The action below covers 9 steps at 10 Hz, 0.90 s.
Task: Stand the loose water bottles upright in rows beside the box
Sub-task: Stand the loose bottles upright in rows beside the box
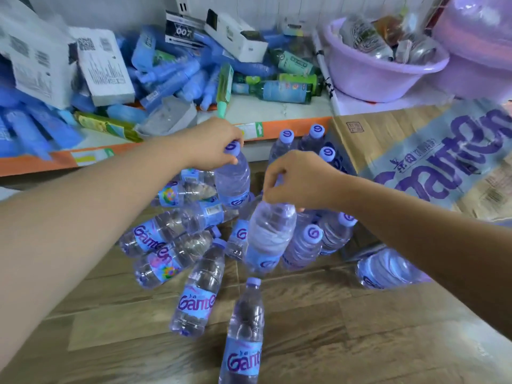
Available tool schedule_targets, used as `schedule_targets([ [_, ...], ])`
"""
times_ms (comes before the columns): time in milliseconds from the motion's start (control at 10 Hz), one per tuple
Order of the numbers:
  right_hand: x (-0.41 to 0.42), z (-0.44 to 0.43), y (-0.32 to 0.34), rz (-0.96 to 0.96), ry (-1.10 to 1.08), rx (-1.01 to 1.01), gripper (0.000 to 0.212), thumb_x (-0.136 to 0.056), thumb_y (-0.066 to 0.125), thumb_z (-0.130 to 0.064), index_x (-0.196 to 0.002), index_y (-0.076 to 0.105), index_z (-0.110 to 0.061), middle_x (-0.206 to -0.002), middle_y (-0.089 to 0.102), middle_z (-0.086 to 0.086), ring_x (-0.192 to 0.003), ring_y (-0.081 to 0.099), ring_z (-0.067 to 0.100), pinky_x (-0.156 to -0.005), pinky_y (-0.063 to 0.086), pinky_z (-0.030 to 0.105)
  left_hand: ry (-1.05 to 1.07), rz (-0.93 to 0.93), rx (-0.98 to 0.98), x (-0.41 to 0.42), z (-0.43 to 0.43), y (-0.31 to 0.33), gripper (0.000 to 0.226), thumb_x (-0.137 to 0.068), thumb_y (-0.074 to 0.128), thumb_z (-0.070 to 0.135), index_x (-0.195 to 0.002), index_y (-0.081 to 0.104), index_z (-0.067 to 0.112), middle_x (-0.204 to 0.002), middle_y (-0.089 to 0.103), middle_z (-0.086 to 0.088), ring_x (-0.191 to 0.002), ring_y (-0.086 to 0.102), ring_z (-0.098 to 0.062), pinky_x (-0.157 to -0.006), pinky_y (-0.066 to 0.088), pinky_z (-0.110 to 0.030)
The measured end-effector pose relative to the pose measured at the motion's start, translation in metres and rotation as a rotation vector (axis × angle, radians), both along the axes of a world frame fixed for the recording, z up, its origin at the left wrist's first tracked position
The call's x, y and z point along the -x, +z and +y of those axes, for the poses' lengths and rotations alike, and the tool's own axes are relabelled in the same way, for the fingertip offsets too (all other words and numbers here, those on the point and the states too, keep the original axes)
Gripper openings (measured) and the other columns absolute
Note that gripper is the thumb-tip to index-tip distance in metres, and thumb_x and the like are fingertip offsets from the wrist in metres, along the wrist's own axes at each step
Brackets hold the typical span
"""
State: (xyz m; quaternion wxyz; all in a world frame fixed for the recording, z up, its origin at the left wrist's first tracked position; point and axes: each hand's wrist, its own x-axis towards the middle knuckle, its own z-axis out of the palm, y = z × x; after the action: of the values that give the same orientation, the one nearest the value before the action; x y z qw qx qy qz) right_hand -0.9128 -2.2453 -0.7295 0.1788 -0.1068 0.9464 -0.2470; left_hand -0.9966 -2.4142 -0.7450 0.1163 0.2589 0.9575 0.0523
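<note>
My left hand [213,145] grips the cap end of a clear water bottle [234,178] that hangs upright. Lower and nearer, my right hand [296,180] holds a second water bottle [268,236] by its top. The cardboard Ganten box [432,151] lies to the right. Several bottles stand upright beside it: three at the back [286,138] and two nearer [313,235]. Several loose bottles lie flat on the wooden floor, in a pile on the left [155,236] and singly in front [201,297], [245,333]. One more [388,270] lies under my right forearm.
A low orange-edged shelf [277,128] behind holds blue packets, white cartons and green bottles. A purple basin [382,70] with wrapped items and a purple tub [479,45] stand at the back right. Bare floorboards [374,328] show in front.
</note>
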Motion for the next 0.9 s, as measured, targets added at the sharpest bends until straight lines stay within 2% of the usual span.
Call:
schedule_targets([
  [100, 0.025, -0.007, 0.009, 0.073, -0.121, 0.035, 0.014, -0.079, 0.060, -0.014, -0.080, 0.073, -0.010, -0.070, 0.066, 0.004, -0.036, 0.050, 0.003, -0.044, 0.039, 0.007, -0.001, 0.025, -0.022, 0.005, -0.006, 0.006, 0.026, -0.084, 0.064, 0.021, -0.107, 0.062, 0.008, -0.108, 0.059, -0.018, -0.105, 0.053, -0.034, -0.091, 0.044, -0.042],
  [200, 0.050, -0.009, 0.012, 0.110, -0.220, 0.049, 0.017, -0.079, 0.057, -0.010, -0.084, 0.073, -0.005, -0.071, 0.063, 0.004, -0.048, 0.056, 0.018, -0.057, 0.047, 0.023, -0.012, 0.074, -0.037, 0.016, -0.005, 0.007, 0.027, -0.086, 0.062, 0.020, -0.110, 0.061, 0.009, -0.112, 0.055, -0.017, -0.109, 0.052, -0.035, -0.093, 0.044, -0.045],
  [300, 0.074, -0.007, 0.002, 0.112, -0.256, 0.029, 0.017, -0.079, 0.059, -0.010, -0.087, 0.071, -0.001, -0.072, 0.063, 0.009, -0.059, 0.057, 0.024, -0.061, 0.047, 0.029, -0.013, 0.115, -0.057, 0.031, -0.001, 0.001, 0.029, -0.086, 0.060, 0.014, -0.114, 0.060, 0.007, -0.116, 0.054, -0.017, -0.111, 0.052, -0.035, -0.092, 0.044, -0.045],
  [400, 0.092, -0.004, -0.013, 0.091, -0.265, 0.019, 0.011, -0.080, 0.062, -0.013, -0.082, 0.066, -0.003, -0.075, 0.063, 0.013, -0.065, 0.064, 0.031, -0.066, 0.051, 0.033, 0.027, 0.159, -0.120, 0.046, 0.000, -0.008, 0.028, -0.084, 0.058, 0.007, -0.112, 0.060, 0.004, -0.117, 0.055, -0.017, -0.111, 0.053, -0.035, -0.094, 0.044, -0.043],
  [500, 0.106, -0.003, -0.029, 0.116, -0.293, 0.030, 0.004, -0.082, 0.062, -0.013, -0.081, 0.059, -0.010, -0.080, 0.065, 0.016, -0.090, 0.070, 0.039, -0.071, 0.052, 0.033, 0.057, 0.194, -0.151, 0.056, 0.004, -0.018, 0.029, -0.085, 0.058, 0.008, -0.114, 0.059, 0.004, -0.116, 0.053, -0.019, -0.110, 0.052, -0.034, -0.093, 0.044, -0.042],
  [600, 0.115, -0.004, -0.046, 0.065, -0.299, 0.042, 0.009, -0.084, 0.065, -0.017, -0.085, 0.063, -0.008, -0.093, 0.070, 0.016, -0.076, 0.071, 0.025, -0.076, 0.060, 0.033, 0.053, 0.189, -0.127, 0.058, 0.009, -0.032, 0.032, -0.083, 0.060, 0.010, -0.114, 0.059, 0.003, -0.116, 0.053, -0.021, -0.110, 0.052, -0.036, -0.092, 0.044, -0.044],
  [700, 0.121, -0.008, -0.066, -0.060, -0.310, 0.131, 0.009, -0.080, 0.068, -0.011, -0.083, 0.059, -0.011, -0.095, 0.066, 0.014, -0.067, 0.070, 0.015, -0.071, 0.062, 0.031, 0.067, 0.152, -0.075, 0.055, 0.010, -0.049, 0.035, -0.082, 0.061, 0.008, -0.116, 0.058, 0.002, -0.118, 0.052, -0.021, -0.112, 0.051, -0.036, -0.095, 0.042, -0.043],
  [800, 0.123, -0.011, -0.072, -0.022, -0.317, 0.122, 0.011, -0.078, 0.065, -0.007, -0.089, 0.062, -0.009, -0.099, 0.070, 0.015, -0.091, 0.071, 0.028, -0.078, 0.061, 0.037, 0.087, 0.171, -0.104, 0.056, 0.010, -0.056, 0.035, -0.083, 0.059, 0.004, -0.117, 0.057, 0.001, -0.120, 0.051, -0.021, -0.113, 0.050, -0.036, -0.096, 0.038, -0.040],
  [900, 0.129, -0.011, -0.072, 0.021, -0.303, 0.059, 0.016, -0.078, 0.061, -0.006, -0.091, 0.068, 0.000, -0.098, 0.074, 0.012, -0.087, 0.072, 0.028, -0.081, 0.060, 0.040, 0.059, 0.204, -0.089, 0.059, 0.007, -0.055, 0.036, -0.083, 0.060, 0.006, -0.119, 0.057, 0.001, -0.118, 0.052, -0.022, -0.112, 0.049, -0.037, -0.095, 0.041, -0.045],
])
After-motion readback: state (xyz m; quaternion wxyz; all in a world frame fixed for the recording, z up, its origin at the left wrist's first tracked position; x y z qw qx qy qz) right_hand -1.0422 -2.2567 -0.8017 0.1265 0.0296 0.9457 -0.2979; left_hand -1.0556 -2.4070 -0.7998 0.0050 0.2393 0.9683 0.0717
